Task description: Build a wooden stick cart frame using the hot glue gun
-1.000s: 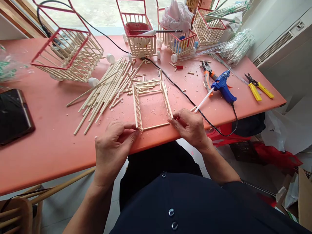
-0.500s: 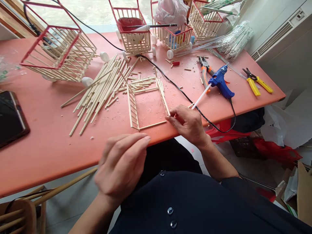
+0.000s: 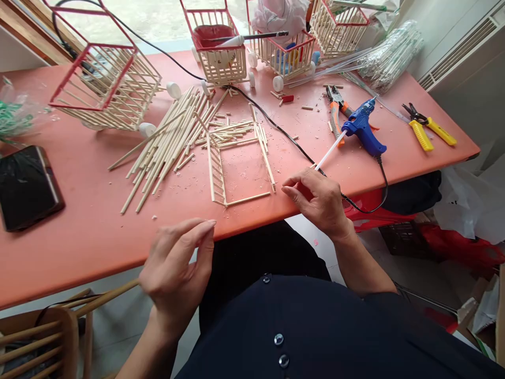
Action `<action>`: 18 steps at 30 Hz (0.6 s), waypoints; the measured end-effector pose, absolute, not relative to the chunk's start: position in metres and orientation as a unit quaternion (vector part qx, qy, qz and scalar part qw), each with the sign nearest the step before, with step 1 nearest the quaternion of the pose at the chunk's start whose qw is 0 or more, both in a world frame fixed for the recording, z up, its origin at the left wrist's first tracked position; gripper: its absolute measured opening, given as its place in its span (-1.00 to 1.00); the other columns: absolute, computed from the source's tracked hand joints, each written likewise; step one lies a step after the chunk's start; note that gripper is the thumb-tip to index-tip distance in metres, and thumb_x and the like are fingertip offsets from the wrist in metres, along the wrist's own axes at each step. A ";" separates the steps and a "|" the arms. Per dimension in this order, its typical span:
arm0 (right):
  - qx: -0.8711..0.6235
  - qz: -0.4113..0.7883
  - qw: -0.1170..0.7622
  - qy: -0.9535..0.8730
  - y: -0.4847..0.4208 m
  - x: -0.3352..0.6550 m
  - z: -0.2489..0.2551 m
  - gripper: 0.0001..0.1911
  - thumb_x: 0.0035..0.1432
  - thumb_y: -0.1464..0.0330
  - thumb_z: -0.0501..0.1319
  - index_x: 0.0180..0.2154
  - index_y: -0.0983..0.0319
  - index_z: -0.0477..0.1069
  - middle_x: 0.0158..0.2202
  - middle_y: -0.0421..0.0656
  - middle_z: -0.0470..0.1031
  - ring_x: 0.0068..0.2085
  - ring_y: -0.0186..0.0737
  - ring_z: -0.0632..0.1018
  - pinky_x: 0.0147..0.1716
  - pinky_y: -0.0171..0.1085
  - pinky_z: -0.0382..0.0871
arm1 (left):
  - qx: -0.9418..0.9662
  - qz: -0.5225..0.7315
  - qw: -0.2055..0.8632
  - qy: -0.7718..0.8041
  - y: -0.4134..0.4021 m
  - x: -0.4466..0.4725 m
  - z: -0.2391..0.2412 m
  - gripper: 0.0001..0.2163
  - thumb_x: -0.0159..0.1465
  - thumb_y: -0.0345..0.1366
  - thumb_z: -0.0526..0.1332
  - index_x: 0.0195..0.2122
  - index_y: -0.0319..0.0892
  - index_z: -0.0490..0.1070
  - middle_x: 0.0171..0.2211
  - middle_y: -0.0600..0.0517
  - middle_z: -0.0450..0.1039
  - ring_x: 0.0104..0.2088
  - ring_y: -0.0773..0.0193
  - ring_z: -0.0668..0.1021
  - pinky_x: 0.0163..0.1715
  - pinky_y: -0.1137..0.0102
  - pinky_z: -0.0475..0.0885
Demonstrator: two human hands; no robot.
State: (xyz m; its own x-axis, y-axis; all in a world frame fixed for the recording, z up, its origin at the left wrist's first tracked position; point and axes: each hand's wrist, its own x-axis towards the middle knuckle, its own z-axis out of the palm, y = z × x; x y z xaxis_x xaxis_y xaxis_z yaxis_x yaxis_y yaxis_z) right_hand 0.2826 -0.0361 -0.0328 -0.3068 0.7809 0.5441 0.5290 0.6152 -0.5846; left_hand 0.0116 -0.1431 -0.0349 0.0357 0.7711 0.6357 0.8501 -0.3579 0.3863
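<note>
My left hand hovers at the table's front edge with thumb and fingertips pinched together; anything between them is too small to make out. My right hand is just right of the stick frame, its thumb and index finger curled into a pinch, apart from the wood. What it may hold I cannot see. The frame lies on the table, open in the middle, with a slatted left side standing up and a narrow right side. A small gap shows at its front right corner.
On the pink table are a pile of wooden sticks, a blue glue gun, orange pliers, yellow cutters and a phone. Several stick-built carts, including a red-rimmed cart, stand behind. A black cord crosses the table.
My right hand has let go of the frame's front right corner and moved right. My left hand has drawn back to the left, its fingertips pinched. The view has shifted slightly.
</note>
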 end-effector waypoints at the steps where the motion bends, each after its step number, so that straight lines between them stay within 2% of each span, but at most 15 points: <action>1: -0.408 0.147 0.422 -0.796 -0.036 0.282 -0.034 -0.81 0.45 0.25 0.29 -0.25 0.18 0.53 -0.31 -0.17 0.62 -0.29 -0.23 0.58 -0.20 -0.24 0.44 | -0.724 -0.395 0.043 -0.565 -0.142 0.010 -0.038 -0.68 0.36 -0.48 0.34 0.07 0.03 0.57 -0.11 0.00 0.67 -0.16 0.18 0.67 -0.03 0.24 0.56; 5: -0.413 0.143 0.418 -0.797 -0.037 0.281 -0.035 -0.79 0.46 0.23 0.28 -0.26 0.17 0.52 -0.32 -0.18 0.61 -0.30 -0.23 0.57 -0.21 -0.24 0.42 | -0.726 -0.353 0.038 -0.588 -0.130 0.014 -0.046 -0.76 0.41 -0.38 0.27 0.04 0.04 0.57 -0.08 -0.03 0.64 -0.07 0.10 0.66 0.06 0.12 0.51; 8: -0.418 0.139 0.416 -0.796 -0.038 0.281 -0.035 -0.79 0.46 0.23 0.28 -0.26 0.16 0.52 -0.33 -0.18 0.60 -0.30 -0.22 0.56 -0.22 -0.23 0.41 | -0.728 -0.339 0.048 -0.594 -0.126 0.019 -0.047 -0.81 0.43 -0.34 0.27 0.02 -0.05 0.60 -0.11 -0.09 0.62 -0.13 0.08 0.62 0.01 0.14 0.48; 12: -0.407 0.131 0.423 -0.799 -0.037 0.280 -0.036 -0.79 0.46 0.27 0.28 -0.28 0.17 0.51 -0.34 -0.18 0.60 -0.30 -0.23 0.57 -0.22 -0.24 0.41 | -0.738 -0.356 0.060 -0.570 -0.127 0.022 -0.049 -0.80 0.40 -0.40 0.30 0.01 -0.13 0.61 -0.13 -0.13 0.61 -0.20 0.12 0.56 -0.04 0.19 0.46; 18: -0.401 0.127 0.428 -0.800 -0.036 0.280 -0.038 -0.78 0.47 0.26 0.26 -0.28 0.17 0.50 -0.34 -0.18 0.60 -0.29 -0.23 0.57 -0.22 -0.23 0.41 | -0.748 -0.361 0.069 -0.552 -0.126 0.022 -0.046 -0.83 0.38 -0.46 0.33 -0.03 -0.19 0.60 -0.17 -0.12 0.61 -0.20 0.11 0.56 -0.07 0.20 0.49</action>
